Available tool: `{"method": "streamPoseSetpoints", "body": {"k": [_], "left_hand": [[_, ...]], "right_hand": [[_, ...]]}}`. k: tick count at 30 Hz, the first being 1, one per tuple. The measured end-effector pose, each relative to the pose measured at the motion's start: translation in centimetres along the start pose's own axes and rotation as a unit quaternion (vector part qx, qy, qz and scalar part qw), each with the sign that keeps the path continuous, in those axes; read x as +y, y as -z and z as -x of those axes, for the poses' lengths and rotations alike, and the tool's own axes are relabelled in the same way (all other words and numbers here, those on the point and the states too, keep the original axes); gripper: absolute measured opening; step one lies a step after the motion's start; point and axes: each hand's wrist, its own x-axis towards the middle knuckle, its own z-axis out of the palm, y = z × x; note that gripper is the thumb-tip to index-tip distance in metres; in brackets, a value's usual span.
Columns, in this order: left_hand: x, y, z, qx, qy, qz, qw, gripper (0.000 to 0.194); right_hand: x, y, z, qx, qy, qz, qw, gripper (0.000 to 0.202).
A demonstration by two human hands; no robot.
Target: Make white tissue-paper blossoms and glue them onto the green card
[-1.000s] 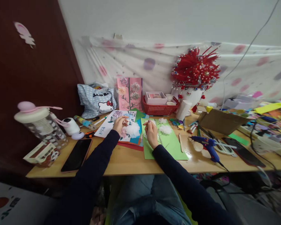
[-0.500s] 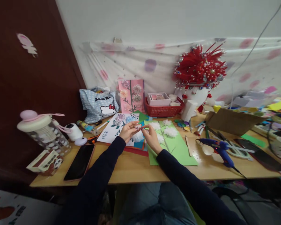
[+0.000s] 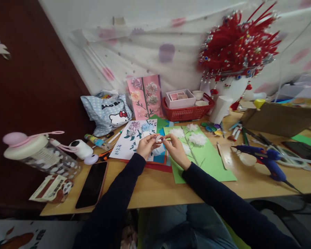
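Observation:
My left hand (image 3: 146, 146) is closed, pinching a small white piece of thin paper or fabric (image 3: 158, 139). From the other side my right hand (image 3: 177, 150) pinches the same piece, so the fingertips of both hands nearly meet. Another soft white piece (image 3: 158, 150) shows just below the fingers. Under my right hand lies a green sheet (image 3: 212, 162) with fluffy white flowers (image 3: 197, 139) on a drawn grey branch. Left of it, a white sheet (image 3: 121, 147) carries purple and blue flowers with dark leaves, on top of coloured papers.
A blue glue gun (image 3: 266, 159) lies at the right beside a pale wooden stick (image 3: 223, 156). At the left are a phone (image 3: 92, 185), a small box (image 3: 52, 188) and a bottle (image 3: 41, 155). Behind stand a red basket (image 3: 188, 113), a pink flower picture (image 3: 145, 98) and a bag (image 3: 107, 112).
The view has shifted nearer to the table. My left fingers, more stretched before, have curled in, and the white piece between my hands shows more plainly.

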Motion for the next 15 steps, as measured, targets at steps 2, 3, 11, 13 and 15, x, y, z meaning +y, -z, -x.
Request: {"method": "streamPoseSetpoints", "body": {"k": [2,3,11,13,15], "left_hand": [[-0.29,-0.1,0.05,-0.003,-0.002,-0.016,1.0,0.023],[-0.4,-0.17,0.1,-0.005,-0.003,-0.023,1.0,0.026],[-0.3,-0.34,0.28,-0.033,0.024,-0.003,0.999,0.038],[-0.13,-0.31,0.29,-0.043,0.014,0.005,0.999,0.043],[0.0,-0.35,0.38,-0.059,-0.01,-0.023,0.998,0.043]], "right_hand": [[-0.03,0.15,-0.01,-0.007,-0.002,0.0,1.0,0.025],[-0.05,0.19,0.0,-0.009,-0.001,0.001,1.0,0.025],[0.32,0.21,0.07,0.009,0.015,0.049,0.999,0.013],[0.47,0.27,0.07,0.008,0.013,0.045,0.999,0.017],[0.49,0.35,0.1,0.003,0.018,0.045,0.999,0.022]]}}
